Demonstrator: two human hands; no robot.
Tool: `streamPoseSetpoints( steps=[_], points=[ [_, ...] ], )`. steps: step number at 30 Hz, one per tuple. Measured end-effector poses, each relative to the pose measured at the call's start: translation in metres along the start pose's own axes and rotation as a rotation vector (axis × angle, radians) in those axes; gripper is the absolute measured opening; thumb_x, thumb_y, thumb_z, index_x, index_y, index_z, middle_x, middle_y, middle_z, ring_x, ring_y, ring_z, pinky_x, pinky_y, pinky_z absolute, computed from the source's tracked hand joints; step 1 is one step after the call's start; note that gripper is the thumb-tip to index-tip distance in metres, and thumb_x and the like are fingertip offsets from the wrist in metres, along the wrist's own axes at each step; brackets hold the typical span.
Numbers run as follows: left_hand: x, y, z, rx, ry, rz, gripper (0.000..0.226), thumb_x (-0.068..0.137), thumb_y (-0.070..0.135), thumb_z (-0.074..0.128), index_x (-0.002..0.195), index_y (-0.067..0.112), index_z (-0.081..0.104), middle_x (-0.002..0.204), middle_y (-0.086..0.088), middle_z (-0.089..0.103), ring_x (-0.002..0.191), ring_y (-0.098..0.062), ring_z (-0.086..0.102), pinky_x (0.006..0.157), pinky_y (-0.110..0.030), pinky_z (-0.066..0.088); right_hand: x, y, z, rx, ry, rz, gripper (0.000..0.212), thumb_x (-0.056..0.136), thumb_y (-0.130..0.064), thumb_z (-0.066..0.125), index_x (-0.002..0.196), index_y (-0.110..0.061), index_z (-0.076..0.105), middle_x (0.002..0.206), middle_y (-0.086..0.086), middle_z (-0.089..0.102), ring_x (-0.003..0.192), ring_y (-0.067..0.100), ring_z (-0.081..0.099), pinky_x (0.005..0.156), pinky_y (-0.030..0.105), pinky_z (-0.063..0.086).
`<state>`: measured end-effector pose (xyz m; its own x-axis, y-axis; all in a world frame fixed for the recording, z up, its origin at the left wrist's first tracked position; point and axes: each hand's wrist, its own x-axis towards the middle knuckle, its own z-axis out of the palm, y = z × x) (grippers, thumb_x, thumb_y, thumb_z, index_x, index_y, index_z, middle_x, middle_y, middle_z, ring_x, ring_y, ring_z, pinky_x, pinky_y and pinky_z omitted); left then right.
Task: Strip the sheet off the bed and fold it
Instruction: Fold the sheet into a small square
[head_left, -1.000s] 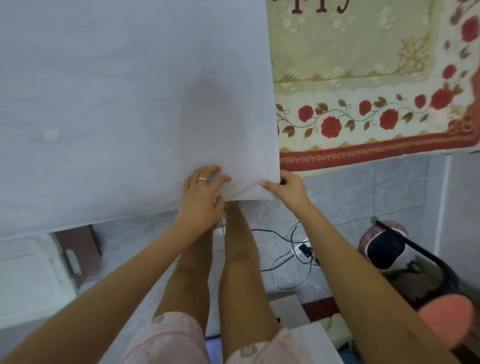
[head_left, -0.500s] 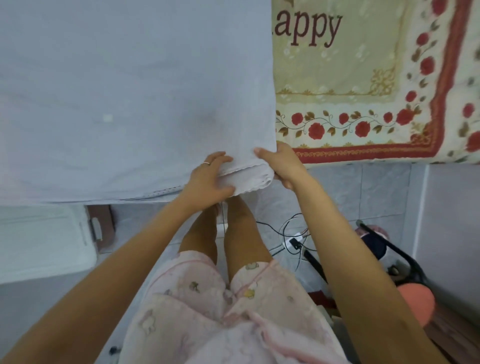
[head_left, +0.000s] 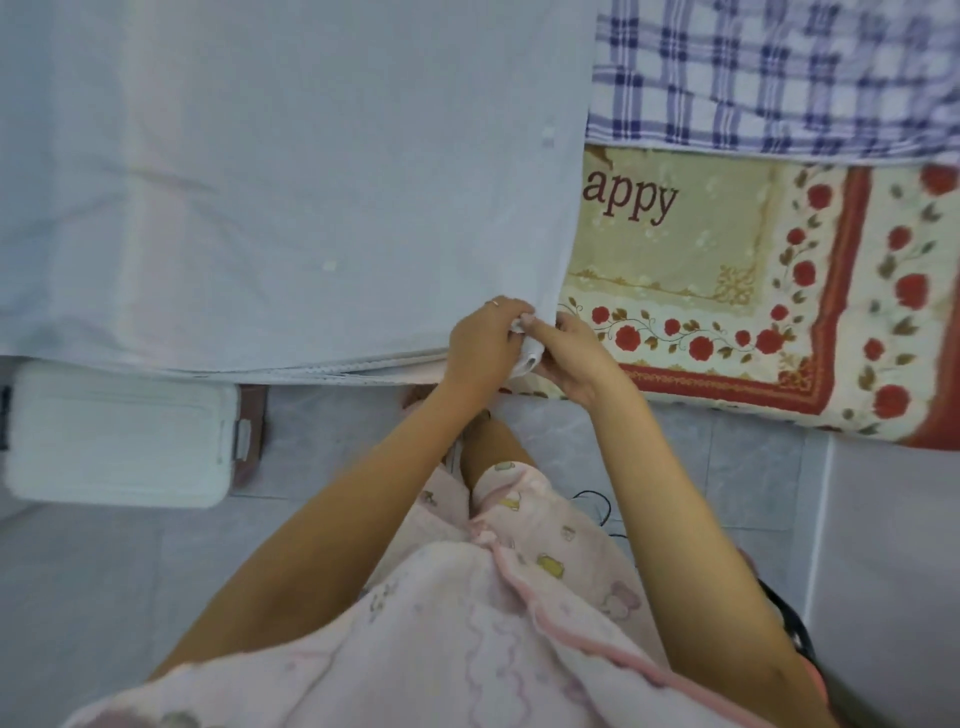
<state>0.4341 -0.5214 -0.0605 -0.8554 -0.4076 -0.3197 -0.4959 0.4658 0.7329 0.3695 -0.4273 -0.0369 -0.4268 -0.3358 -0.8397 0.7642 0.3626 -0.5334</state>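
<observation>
1. Head view: the left hand (head_left: 480, 343) and right hand (head_left: 569, 358) are pressed close together, fingers curled. Both pinch one small bunched corner of the white sheet (head_left: 291, 182). Judgement: the grip takes only a wad of cloth. If one finger loosens, the corner may drop and the fold will open.

2. The sheet lies flat on the bed, spreading left of and beyond the hands. Its edge nearest the person shows several stacked layers, so it appears partly folded. Judgement: the hands control only the right corner. A pull from here could drag the upper layer across the lower ones and skew the edges.

3. The floral cover (head_left: 727, 270) lies just right of the right hand and runs under the sheet's edge. Whether the pinch has also caught it cannot be told. Judgement: if caught, it would lift with the sheet.

4. The checked cloth (head_left: 779, 73) lies beyond the right hand, well apart. Judgement: a wide sweep of the sheet to the right could ruck it.

5. Below the hands is the tiled floor (head_left: 675, 457). A white box (head_left: 119, 434) stands below and to the left, and a dark cable (head_left: 597, 504) lies near the person's legs. Judgement: a released edge would fall to the floor and get dirty. A backward step while pulling risks catching the cable.
</observation>
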Motion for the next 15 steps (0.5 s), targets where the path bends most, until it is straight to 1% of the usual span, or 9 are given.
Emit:
streamPoseSetpoints(
  steps=[2,3,6,8,10,12,14,15],
  points=[
    [-0.004,0.002,0.004,0.008,0.016,-0.024,0.033,0.086,0.003,0.051,0.115,0.008,0.065,0.11,-0.011,0.067,0.1,-0.026,0.061,0.083,-0.031,0.044,-0.008,0.003,0.001,0.097,-0.037,0.01,0.011,0.092,-0.003,0.055,0.101,-0.005,0.06,0.089,0.009,0.068,0.079,0.018,0.066,0.073,0.028,0.056],
    [-0.007,0.003,0.005,-0.002,0.022,-0.031,0.033,0.085,0.002,0.052,0.113,0.007,0.066,0.107,-0.011,0.068,0.097,-0.027,0.061,0.081,-0.033,0.046,-0.012,0.006,0.001,0.132,-0.044,0.017,0.011,0.091,0.0,0.055,0.098,-0.006,0.06,0.087,0.008,0.067,0.078,0.017,0.066,0.073,0.028,0.056],
    [-0.018,0.004,0.006,-0.03,0.073,-0.023,0.029,0.082,0.002,0.054,0.107,0.008,0.069,0.1,-0.01,0.069,0.09,-0.026,0.063,0.075,-0.032,0.047,-0.018,0.015,-0.001,0.269,-0.053,0.097,0.011,0.093,0.001,0.051,0.097,-0.002,0.061,0.084,0.009,0.066,0.067,0.013,0.068,0.064,0.024,0.058],
    [-0.026,0.004,0.006,-0.003,0.097,0.013,0.026,0.082,0.005,0.054,0.103,0.008,0.07,0.096,-0.009,0.069,0.086,-0.026,0.063,0.071,-0.033,0.048,-0.02,0.025,-0.005,0.324,-0.02,0.148,0.012,0.095,-0.002,0.049,0.098,-0.001,0.06,0.085,0.009,0.066,0.064,0.012,0.069,0.059,0.022,0.057],
    [-0.031,0.003,0.004,0.042,0.085,0.076,0.024,0.082,0.008,0.054,0.099,0.007,0.072,0.088,-0.01,0.068,0.08,-0.027,0.062,0.066,-0.034,0.048,-0.021,0.036,-0.008,0.29,0.058,0.17,0.011,0.096,-0.005,0.05,0.095,-0.003,0.06,0.086,0.009,0.065,0.065,0.012,0.067,0.057,0.02,0.055],
    [-0.034,0.001,0.005,0.097,0.036,0.135,0.023,0.081,0.008,0.056,0.096,0.006,0.073,0.082,-0.011,0.067,0.076,-0.028,0.061,0.062,-0.033,0.047,-0.02,0.046,-0.011,0.2,0.148,0.163,0.011,0.095,-0.007,0.052,0.088,-0.004,0.059,0.083,0.009,0.063,0.068,0.014,0.063,0.061,0.023,0.055],
    [-0.038,-0.001,0.007,0.146,-0.008,0.19,0.024,0.075,0.007,0.058,0.092,0.006,0.075,0.076,-0.01,0.065,0.072,-0.029,0.062,0.059,-0.028,0.043,-0.018,0.053,-0.013,0.126,0.23,0.135,0.012,0.093,-0.01,0.058,0.082,-0.005,0.06,0.078,0.01,0.063,0.068,0.017,0.06,0.071,0.031,0.054],
    [-0.04,-0.003,0.009,0.173,-0.03,0.221,0.023,0.072,0.008,0.059,0.089,0.006,0.075,0.072,-0.009,0.065,0.068,-0.029,0.062,0.056,-0.025,0.041,-0.018,0.055,-0.014,0.111,0.26,0.122,0.011,0.091,-0.011,0.061,0.083,-0.003,0.062,0.077,0.009,0.064,0.069,0.017,0.061,0.076,0.034,0.054]
  ],
)
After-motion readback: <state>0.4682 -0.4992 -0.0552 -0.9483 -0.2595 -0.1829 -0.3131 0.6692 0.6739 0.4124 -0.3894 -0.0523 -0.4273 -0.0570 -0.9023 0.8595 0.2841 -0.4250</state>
